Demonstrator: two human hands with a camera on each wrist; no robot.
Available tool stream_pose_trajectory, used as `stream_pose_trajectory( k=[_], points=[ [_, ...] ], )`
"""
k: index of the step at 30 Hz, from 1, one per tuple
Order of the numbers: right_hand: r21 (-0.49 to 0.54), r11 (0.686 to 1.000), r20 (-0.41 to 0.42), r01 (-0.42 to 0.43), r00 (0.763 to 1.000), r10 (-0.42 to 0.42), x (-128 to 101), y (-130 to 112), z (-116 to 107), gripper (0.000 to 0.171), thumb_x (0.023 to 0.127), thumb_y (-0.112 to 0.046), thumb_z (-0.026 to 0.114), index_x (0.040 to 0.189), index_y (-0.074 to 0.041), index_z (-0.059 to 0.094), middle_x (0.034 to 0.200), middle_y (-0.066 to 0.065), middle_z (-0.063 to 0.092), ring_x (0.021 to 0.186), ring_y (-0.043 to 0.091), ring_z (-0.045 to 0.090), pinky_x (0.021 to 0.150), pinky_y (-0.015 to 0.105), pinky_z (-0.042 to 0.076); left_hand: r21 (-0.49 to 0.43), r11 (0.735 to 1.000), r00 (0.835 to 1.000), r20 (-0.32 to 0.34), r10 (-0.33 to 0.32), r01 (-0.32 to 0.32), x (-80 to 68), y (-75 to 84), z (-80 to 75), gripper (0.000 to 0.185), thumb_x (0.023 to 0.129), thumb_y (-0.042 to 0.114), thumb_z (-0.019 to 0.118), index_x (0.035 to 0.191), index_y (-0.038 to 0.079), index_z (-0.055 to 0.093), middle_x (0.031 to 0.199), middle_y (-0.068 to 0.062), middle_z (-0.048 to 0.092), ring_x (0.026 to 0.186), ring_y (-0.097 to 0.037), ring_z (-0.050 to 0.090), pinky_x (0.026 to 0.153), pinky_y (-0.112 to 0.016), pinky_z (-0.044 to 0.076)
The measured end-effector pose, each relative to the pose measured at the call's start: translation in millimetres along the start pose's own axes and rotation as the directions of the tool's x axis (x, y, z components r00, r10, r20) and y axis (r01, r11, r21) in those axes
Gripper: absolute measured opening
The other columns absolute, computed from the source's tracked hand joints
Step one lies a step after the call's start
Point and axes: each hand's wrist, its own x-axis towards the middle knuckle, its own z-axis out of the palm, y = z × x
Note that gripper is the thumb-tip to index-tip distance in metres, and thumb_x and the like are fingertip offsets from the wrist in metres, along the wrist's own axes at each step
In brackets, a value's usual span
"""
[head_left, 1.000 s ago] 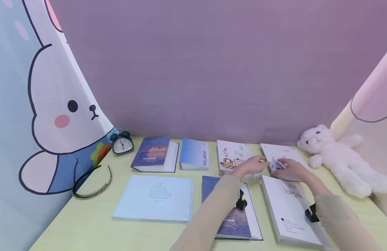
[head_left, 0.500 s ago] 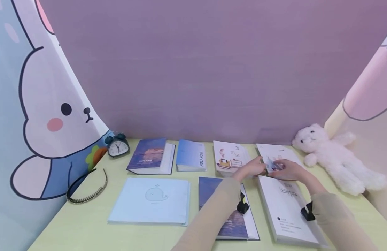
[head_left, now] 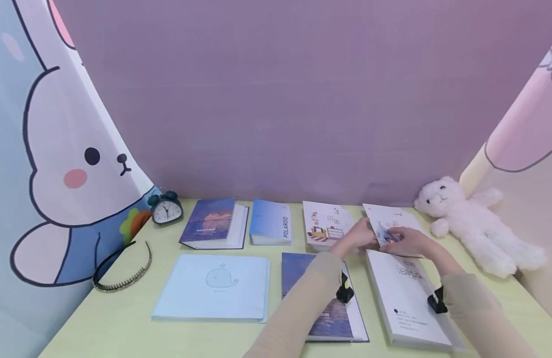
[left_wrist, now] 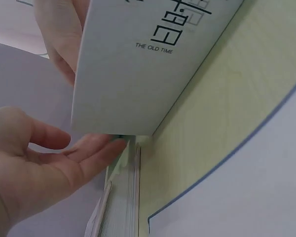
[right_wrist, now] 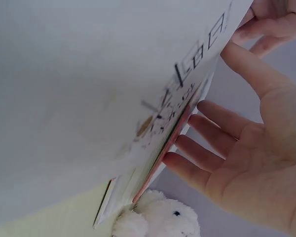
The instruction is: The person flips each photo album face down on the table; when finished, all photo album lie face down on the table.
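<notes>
My left hand (head_left: 360, 235) reaches to the left edge of a white album (head_left: 403, 219) at the back right. In the left wrist view its fingers stretch out, thumb apart, with fingertips near that album's page edges. The right hand (head_left: 412, 242) lies over the same album's lower cover, close to a bluish print. Its fingers are spread and nearly straight in the right wrist view, fingertips along the reddish edge. In front lies a thick white album (head_left: 407, 298), lettered "THE OLD TIME" in the left wrist view. It hides part of the work from both wrist cameras.
Left of the hands are a white album with a bus (head_left: 320, 219), a blue POLAROID album (head_left: 271, 221) and a purple sea-print album (head_left: 208, 223). Nearer are a whale album (head_left: 213, 288) and another sea-print album (head_left: 298, 271). An alarm clock (head_left: 166, 211), headband (head_left: 123, 283) and white plush (head_left: 472, 223) flank them.
The left hand has moved closer to the right hand at the album's left edge. The bluish corner between the hands, raised earlier, now lies flatter. The head view has shifted slightly.
</notes>
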Motion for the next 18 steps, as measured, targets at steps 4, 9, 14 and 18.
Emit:
stream_pose_trajectory(
  k=[4,9,14,18],
  points=[
    [0.014,1.0,-0.016,0.02,1.0,-0.02,-1.2,-2.1,-0.4,0.084,0.078,-0.048,0.071,0.134,0.008,0.043,0.133,0.039,0.04,0.12,0.056,0.038,0.095,0.062,0.039,-0.05,0.999,1.0,-0.008,-0.002,0.002,1.9,-0.8,-3.3,0.07,0.082,-0.007,0.059,0.144,0.006,0.031,0.138,-0.017,0.048,0.054,-0.008,0.046,0.046,-0.022,0.038],
    [0.02,0.999,-0.049,0.041,0.998,-0.04,-3.2,-2.3,-4.8,0.083,0.081,-0.05,0.067,0.137,0.006,0.041,0.13,0.039,0.044,0.115,0.055,0.045,0.089,0.06,0.044,-0.142,0.987,0.996,-0.05,0.069,-0.075,-0.7,2.5,-6.5,0.071,0.081,-0.01,0.056,0.145,0.008,0.03,0.131,-0.017,0.053,0.056,-0.009,0.046,0.046,-0.024,0.04],
    [0.04,0.999,-0.099,0.037,0.995,-0.033,-4.0,-7.3,-11.0,0.079,0.085,-0.049,0.063,0.138,0.004,0.04,0.127,0.039,0.046,0.113,0.053,0.048,0.086,0.057,0.046,-0.189,0.978,0.994,-0.077,0.077,-0.09,0.1,7.1,-9.4,0.079,0.075,-0.015,0.048,0.146,0.015,0.029,0.103,-0.006,0.068,0.085,-0.016,0.061,0.042,-0.019,0.035],
    [0.099,0.994,-0.143,0.043,0.989,-0.028,-5.3,-10.7,-15.9,0.071,0.087,-0.042,0.061,0.136,0.006,0.042,0.13,0.041,0.042,0.114,0.054,0.047,0.088,0.057,0.047,-0.258,0.959,0.992,-0.07,0.105,-0.12,1.2,9.9,-10.7,0.081,0.073,-0.018,0.044,0.146,0.015,0.03,0.105,-0.007,0.07,0.083,-0.026,0.061,0.04,-0.017,0.031]
  ],
)
